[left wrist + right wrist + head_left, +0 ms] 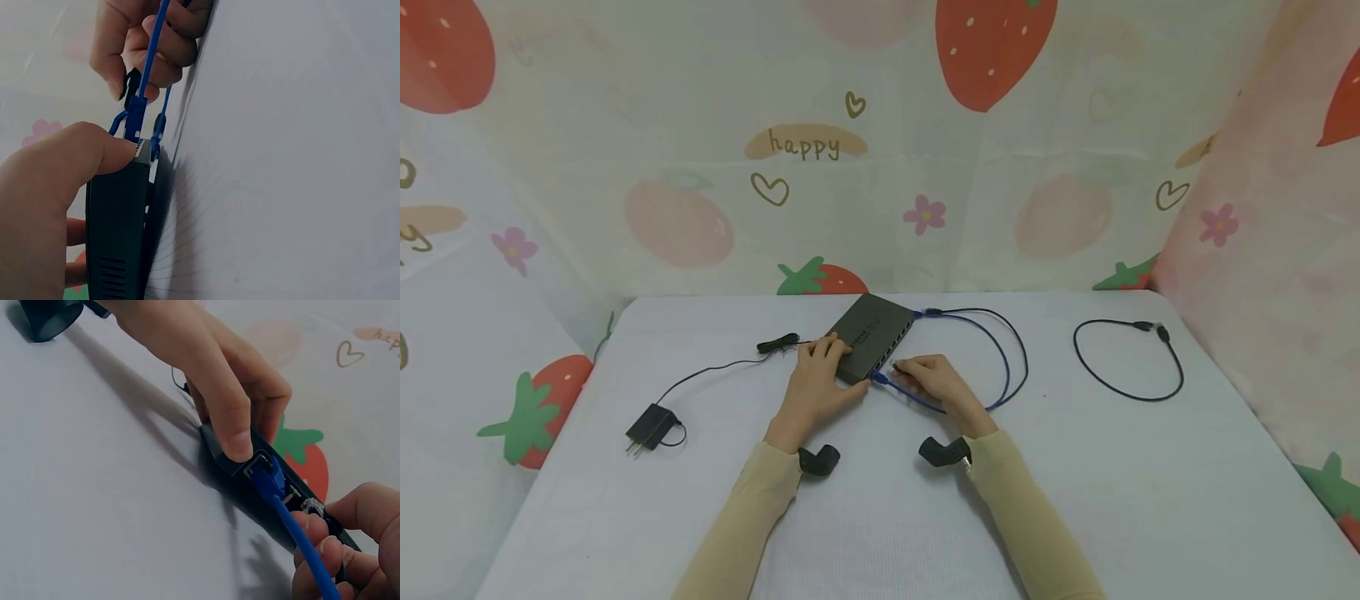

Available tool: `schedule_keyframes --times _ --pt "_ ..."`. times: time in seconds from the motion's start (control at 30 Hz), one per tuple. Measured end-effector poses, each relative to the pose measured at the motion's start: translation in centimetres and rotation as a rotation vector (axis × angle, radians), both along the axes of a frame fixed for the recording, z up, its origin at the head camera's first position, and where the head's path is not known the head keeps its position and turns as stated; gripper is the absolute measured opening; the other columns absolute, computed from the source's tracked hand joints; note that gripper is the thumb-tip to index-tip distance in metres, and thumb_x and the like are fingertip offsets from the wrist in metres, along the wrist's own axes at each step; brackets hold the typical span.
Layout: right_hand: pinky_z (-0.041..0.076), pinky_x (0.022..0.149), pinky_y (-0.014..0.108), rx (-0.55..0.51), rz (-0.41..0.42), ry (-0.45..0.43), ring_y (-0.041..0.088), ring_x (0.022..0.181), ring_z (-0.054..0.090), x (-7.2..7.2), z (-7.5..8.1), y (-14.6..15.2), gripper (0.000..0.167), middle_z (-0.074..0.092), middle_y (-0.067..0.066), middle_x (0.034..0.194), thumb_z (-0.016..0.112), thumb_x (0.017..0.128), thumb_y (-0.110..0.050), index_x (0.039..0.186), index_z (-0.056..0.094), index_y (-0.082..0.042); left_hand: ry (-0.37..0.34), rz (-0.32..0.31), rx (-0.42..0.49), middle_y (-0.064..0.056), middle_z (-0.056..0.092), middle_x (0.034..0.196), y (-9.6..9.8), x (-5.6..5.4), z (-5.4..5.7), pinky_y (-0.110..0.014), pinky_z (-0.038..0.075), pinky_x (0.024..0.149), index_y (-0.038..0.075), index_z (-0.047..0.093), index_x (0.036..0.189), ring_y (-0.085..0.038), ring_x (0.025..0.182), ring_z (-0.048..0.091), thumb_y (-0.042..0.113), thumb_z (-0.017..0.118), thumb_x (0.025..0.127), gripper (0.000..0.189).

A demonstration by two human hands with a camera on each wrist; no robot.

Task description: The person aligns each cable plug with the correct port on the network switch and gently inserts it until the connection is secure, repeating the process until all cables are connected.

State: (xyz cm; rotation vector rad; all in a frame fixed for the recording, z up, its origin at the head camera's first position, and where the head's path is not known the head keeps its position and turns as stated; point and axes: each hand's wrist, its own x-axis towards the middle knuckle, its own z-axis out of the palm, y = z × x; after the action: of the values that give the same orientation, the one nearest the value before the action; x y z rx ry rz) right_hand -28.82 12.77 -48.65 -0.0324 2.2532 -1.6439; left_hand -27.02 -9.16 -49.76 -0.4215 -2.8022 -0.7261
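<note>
A black network switch (872,327) lies angled on the white table, its row of ports facing right. My left hand (820,379) holds its near end, fingers over the top and thumb (239,447) against the port edge. Beside that thumb, a blue network cable's plug (267,478) sits in the end port. My right hand (934,379) pinches the black network cable's clear plug (312,506) close against the port row. From the far end of the switch, a blue cable (1002,354) and the black cable (1026,358) loop round to the right.
To the left lies a black power adapter (651,426), its thin cord running to a tied bundle (778,342) near the switch. A separate looped black cable (1150,400) is on the right. Patterned cloth (865,225) hangs behind the table.
</note>
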Motion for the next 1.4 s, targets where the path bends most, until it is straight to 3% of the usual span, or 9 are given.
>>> schedule_keyframes --times 0.33,1.4 --pt "0.035 0.047 0.018 0.002 0.016 -0.017 0.005 0.049 0.041 -0.4 -0.2 -0.5 0.028 0.054 -0.007 0.057 0.056 0.092 -0.026 0.086 0.072 -0.004 -0.008 -0.003 -0.004 -0.014 0.039 0.141 -0.1 0.1 0.1 -0.052 0.045 0.088 0.015 0.053 0.115 -0.039 0.120 0.034 0.051 0.068 0.076 0.055" --pt "0.037 0.047 0.017 -0.033 0.036 -0.025 0.003 0.047 0.044 -0.8 0.0 -1.1 0.029 0.055 -0.006 0.056 0.056 0.092 -0.025 0.084 0.071 -0.001 0.000 -0.003 -0.014 -0.016 0.040 0.141 0.0 0.1 0.3 -0.052 0.042 0.092 0.013 0.053 0.114 -0.039 0.119 0.034 0.051 0.067 0.076 0.055"
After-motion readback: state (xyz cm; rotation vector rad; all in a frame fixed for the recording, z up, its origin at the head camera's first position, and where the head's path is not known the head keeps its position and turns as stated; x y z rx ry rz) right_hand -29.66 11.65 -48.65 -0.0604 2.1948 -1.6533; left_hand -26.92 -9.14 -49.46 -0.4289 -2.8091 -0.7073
